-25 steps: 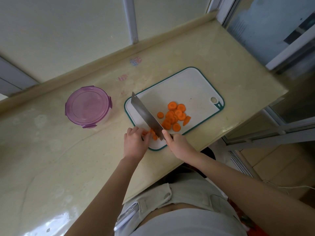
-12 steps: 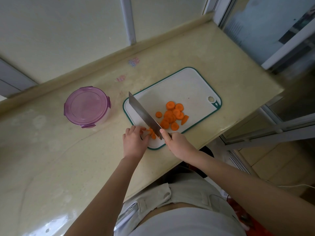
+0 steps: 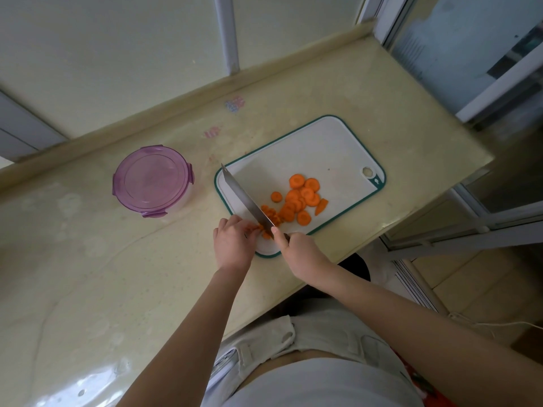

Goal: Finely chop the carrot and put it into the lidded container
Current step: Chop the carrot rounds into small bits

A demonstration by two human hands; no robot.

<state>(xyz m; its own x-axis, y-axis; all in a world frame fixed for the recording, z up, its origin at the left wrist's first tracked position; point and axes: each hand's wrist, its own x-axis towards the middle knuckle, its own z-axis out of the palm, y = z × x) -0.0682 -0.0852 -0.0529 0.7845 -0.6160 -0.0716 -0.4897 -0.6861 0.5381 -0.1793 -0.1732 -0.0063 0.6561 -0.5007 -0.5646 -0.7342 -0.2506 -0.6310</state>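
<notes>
- Gripping the knife (image 3: 246,199), the right hand (image 3: 300,251) holds the blade against the carrot (image 3: 263,229) at the board's (image 3: 311,145) near corner.
- Curled fingers of the left hand (image 3: 233,245) pinch the carrot.
- The closed container (image 3: 152,180) stands left of the board.

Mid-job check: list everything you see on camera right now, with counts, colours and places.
round clear plastic container with purple lid: one, lid shut, counter left of board
white plastic cutting board with teal rim: one, counter centre
round orange carrot slices: about a dozen, piled mid-board
smaller chopped carrot pieces: small orange heap, right of the blade
steel-bladed kitchen knife: one, silver, angled across board's left part
beige glossy countertop: one, under everything
left hand: one, holds carrot piece at the blade
right hand: one, grips the knife handle
</notes>
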